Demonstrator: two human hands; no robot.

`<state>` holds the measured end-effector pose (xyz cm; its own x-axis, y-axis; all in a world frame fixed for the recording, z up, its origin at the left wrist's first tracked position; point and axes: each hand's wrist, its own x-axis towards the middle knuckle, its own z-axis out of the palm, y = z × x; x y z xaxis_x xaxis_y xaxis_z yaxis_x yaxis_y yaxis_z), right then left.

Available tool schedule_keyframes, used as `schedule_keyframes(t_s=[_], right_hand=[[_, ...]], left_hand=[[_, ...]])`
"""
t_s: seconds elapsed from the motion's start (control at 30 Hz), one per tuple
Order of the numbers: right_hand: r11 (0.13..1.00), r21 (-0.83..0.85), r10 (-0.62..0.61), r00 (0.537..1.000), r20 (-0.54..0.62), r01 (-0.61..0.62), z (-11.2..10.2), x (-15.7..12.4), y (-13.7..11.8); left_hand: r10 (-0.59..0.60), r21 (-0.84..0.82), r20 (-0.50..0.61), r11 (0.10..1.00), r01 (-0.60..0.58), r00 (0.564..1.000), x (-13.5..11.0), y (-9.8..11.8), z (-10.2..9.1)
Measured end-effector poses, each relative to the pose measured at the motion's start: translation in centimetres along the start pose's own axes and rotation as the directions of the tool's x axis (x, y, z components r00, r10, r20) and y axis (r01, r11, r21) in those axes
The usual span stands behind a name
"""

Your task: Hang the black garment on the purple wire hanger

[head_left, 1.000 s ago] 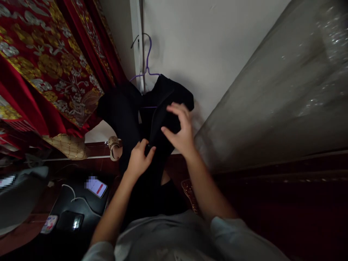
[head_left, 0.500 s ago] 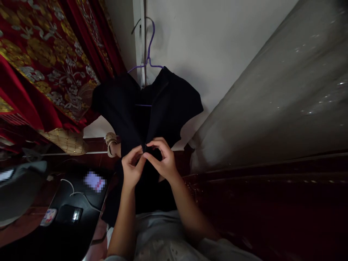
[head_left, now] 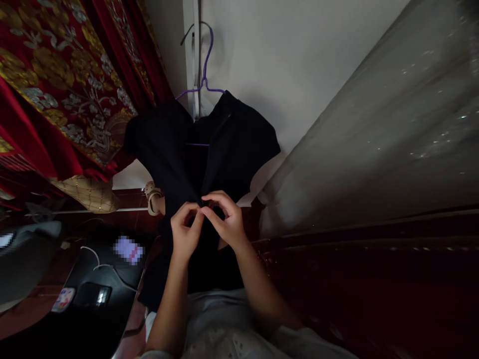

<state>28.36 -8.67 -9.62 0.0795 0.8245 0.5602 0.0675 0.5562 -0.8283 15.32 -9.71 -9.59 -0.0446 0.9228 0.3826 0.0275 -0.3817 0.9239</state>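
Note:
A dark short-sleeved garment (head_left: pixel 243 134) hangs on a purple hanger (head_left: pixel 205 65), its front parted in a V at the neck. At the bottom of that V, my left hand (head_left: pixel 186 230) pinches the garment's front edge between thumb and fingers. My right hand (head_left: pixel 226 219) pinches the opposite edge, its fingertips touching those of the left. Whatever small fastening may lie between the fingertips is too dark to make out.
Red cloth with gold and silver embroidery (head_left: pixel 56 65) hangs at left. A black bench (head_left: pixel 112 279) holds a phone (head_left: pixel 93 295) and a white cable (head_left: pixel 116 271). A clear plastic-covered bundle (head_left: pixel 355 149) stands at right. A beige clog (head_left: pixel 152 197) shows on a foot.
Both hands have shifted slightly to the right, the left one most, and the fingertips are closer together. The garment is still held at the front.

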Motion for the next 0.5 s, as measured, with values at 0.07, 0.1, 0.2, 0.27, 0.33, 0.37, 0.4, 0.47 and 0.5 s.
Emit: schedule_keyframes(t_s=[0.07,0.1,0.2,0.27,0.33,0.37,0.4,0.47,0.5], right_hand=[[1.0,0.001,0.016,1.0,-0.016,-0.016,0.1,-0.1,0.0],[1.0,-0.003,0.024,0.999,-0.032,-0.024,0.2,-0.1,0.1],[0.999,-0.025,0.027,0.997,-0.07,-0.029,0.1,-0.2,0.4],[0.999,-0.032,0.006,0.998,-0.068,-0.008,-0.2,-0.2,0.6],[0.999,-0.045,-0.013,0.998,-0.055,0.01,-0.5,-0.2,0.9],[0.998,-0.056,-0.014,0.999,-0.049,0.012,-0.7,-0.3,1.0],[0.998,-0.07,-0.012,0.999,-0.044,0.009,-0.9,-0.4,1.1],[0.995,-0.101,0.002,0.999,-0.046,-0.007,-1.0,-0.6,1.3],[0.993,-0.119,0.004,0.998,-0.058,-0.011,-1.0,-0.7,1.3]], left_hand=[[0.038,0.1,0.043,0.994,-0.043,0.998,0.1,0.4,-0.4],[0.053,0.143,0.066,0.988,-0.063,0.996,0.1,0.5,-0.6],[0.064,0.211,0.119,0.974,-0.088,0.991,0.1,1.0,-0.9],[0.043,0.204,0.134,0.976,-0.07,0.99,-0.1,1.2,-0.9],[0.013,0.18,0.143,0.983,-0.039,0.99,-0.3,1.2,-0.6],[-0.001,0.166,0.148,0.986,-0.024,0.989,-0.4,1.2,-0.5],[-0.012,0.154,0.154,0.988,-0.012,0.988,-0.5,1.1,-0.3],[-0.023,0.132,0.167,0.991,0.001,0.986,-0.6,1.1,0.0],[-0.022,0.125,0.175,0.992,0.0,0.984,-0.6,1.1,0.1]])
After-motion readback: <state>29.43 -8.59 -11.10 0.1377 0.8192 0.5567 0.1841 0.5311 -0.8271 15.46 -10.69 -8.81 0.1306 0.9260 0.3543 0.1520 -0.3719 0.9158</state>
